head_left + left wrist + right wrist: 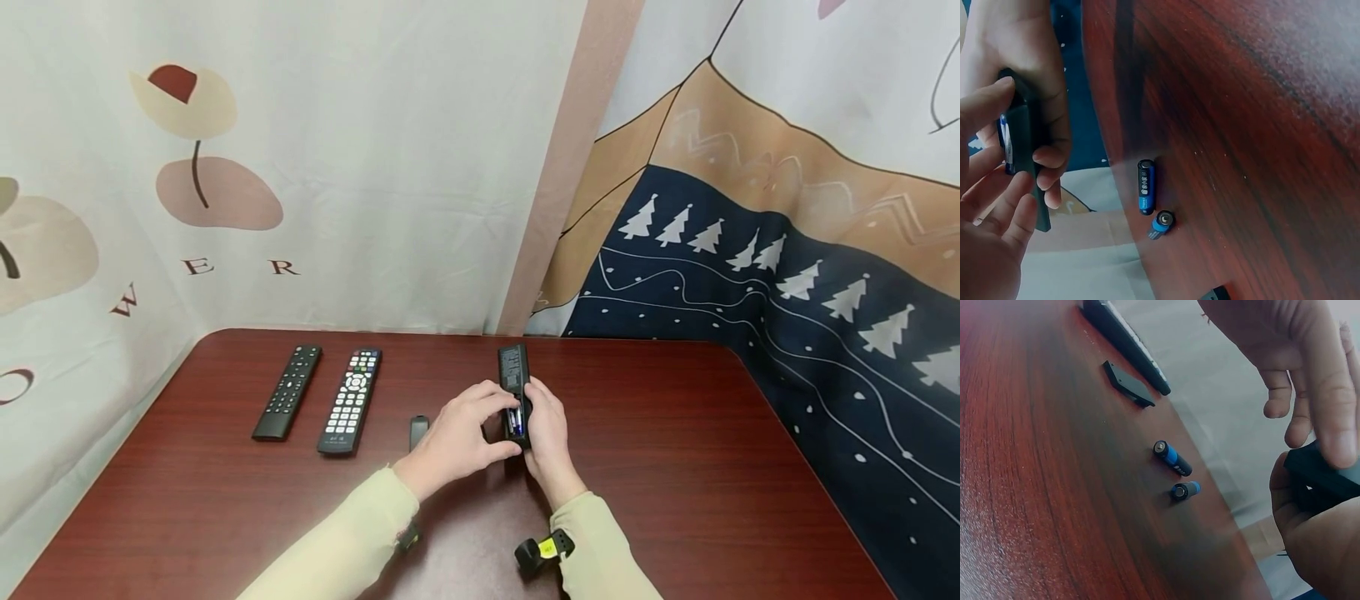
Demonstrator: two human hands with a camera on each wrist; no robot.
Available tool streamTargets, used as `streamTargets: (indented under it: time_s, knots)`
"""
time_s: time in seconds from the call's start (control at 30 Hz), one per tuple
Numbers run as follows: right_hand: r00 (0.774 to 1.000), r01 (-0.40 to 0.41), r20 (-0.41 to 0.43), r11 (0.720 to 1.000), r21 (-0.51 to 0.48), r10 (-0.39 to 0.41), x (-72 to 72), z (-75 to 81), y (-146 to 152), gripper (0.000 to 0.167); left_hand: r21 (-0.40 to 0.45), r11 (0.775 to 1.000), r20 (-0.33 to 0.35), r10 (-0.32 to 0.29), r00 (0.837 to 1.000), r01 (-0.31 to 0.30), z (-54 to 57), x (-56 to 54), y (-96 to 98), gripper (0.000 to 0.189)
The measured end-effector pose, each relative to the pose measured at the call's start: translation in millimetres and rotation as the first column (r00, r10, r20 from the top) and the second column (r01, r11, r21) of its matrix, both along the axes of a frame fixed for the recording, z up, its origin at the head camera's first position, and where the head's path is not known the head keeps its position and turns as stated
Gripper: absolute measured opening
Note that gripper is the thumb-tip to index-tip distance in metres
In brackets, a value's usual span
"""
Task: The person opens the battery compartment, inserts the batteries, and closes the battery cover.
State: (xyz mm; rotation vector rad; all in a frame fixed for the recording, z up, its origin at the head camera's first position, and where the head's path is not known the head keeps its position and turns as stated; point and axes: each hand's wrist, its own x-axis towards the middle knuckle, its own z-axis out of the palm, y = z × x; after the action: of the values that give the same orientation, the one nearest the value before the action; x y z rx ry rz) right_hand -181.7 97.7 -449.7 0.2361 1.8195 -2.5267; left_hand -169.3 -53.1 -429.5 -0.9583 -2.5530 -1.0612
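I noted the remote (514,367) above the worktop (660,467) btwn R hand (550,427), gripping it, & L hand (463,433), thumb (502,451) & index (497,402) apart at open batt. bay (515,421) (pinching or not, couldn't tell), its long axis running away from me, bay end nearest.

Both sleeves (341,533) are pale yellow; a black wrist camera (529,558) bears a yellow label (548,547).

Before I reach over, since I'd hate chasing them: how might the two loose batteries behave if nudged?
The batteries would probably roll, being round cylinders lying on their sides on a flat table. They look smooth, so may feel slippery.
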Motion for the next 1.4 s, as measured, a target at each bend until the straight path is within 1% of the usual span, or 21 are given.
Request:
streamTargets:
  time_s: [0.07, 0.17, 0.3, 0.47, 0.63, 0.77, 0.97, 1.03, 1.2, 1.4]
  knots:
    - [1.000, 0.000, 0.003, 1.000, 0.001, 0.000, 0.6, 0.4, 0.0, 0.045, -0.028, 1.000, -0.022, 0.009, 1.000, -0.009, 0.3, 1.1, 0.9, 0.052]
    - [1.000, 0.000, 0.006, 1.000, 0.004, 0.000, 1.1, 1.2, 0.0, 0.046, -0.059, 0.998, -0.035, 0.021, 0.999, -0.023, 0.8, 3.4, 1.6, 0.052]
    - [1.000, -0.002, 0.006, 1.000, -0.016, 0.002, 1.1, 1.7, 0.3, 0.046, -0.098, 0.995, -0.059, 0.029, 0.998, -0.035, 0.4, 5.7, 2.1, 0.051]
    - [1.000, -0.014, -0.014, 0.999, -0.038, 0.014, 1.0, 1.5, 1.4, 0.046, -0.128, 0.991, -0.116, 0.026, 0.993, -0.041, -1.5, 6.5, 2.7, 0.051]
    - [0.999, -0.023, -0.025, 0.998, -0.054, 0.021, 1.1, 1.8, 2.0, 0.046, -0.170, 0.984, -0.173, 0.030, 0.985, -0.060, -4.6, 7.2, 2.9, 0.052]
    - [0.999, -0.025, -0.030, 0.998, -0.059, 0.023, 1.2, 1.4, 2.4, 0.046, -0.188, 0.980, -0.182, 0.035, 0.983, -0.070, -5.7, 8.4, 2.9, 0.052]
    - [0.999, -0.020, -0.038, 0.997, -0.077, 0.017, 1.3, 1.8, 2.5, 0.046, -0.179, 0.982, -0.188, 0.029, 0.982, -0.063, -5.1, 10.0, 3.8, 0.051]
    - [0.999, -0.016, -0.038, 0.997, -0.081, 0.012, 1.0, 2.3, 2.6, 0.045, -0.175, 0.983, -0.207, 0.023, 0.978, -0.060, -5.1, 9.9, 4.1, 0.051]
    - [0.999, -0.003, -0.038, 0.996, -0.087, -0.001, -0.5, 3.3, 3.1, 0.045, -0.164, 0.985, -0.277, 0.007, 0.961, -0.054, -5.8, 8.7, 5.3, 0.049]
    - [1.000, 0.007, -0.030, 0.999, -0.052, -0.009, -1.3, 3.8, 3.7, 0.045, -0.203, 0.977, -0.335, -0.007, 0.942, -0.065, -7.0, 8.0, 7.3, 0.046]
